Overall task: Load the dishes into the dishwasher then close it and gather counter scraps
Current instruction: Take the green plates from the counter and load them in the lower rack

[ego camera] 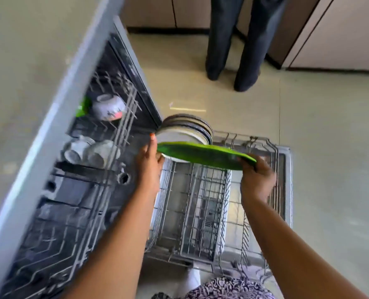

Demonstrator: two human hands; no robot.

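Green plate (pixel 207 155), held edge-on over lower rack (pixel 263 141), just in front of plate stack (pixel 187 128): right hand (pixel 258 180) grips near edge, left hand (pixel 150 160) w/ straight fingers steadying far edge. Step: loading, dishwasher open. Next, prob.: tip upright, slot into rack beside stack.

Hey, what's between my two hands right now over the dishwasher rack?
In the head view, the green plate spans the gap: your left hand touches one end, your right hand grips the other. The white plates stand just behind it.
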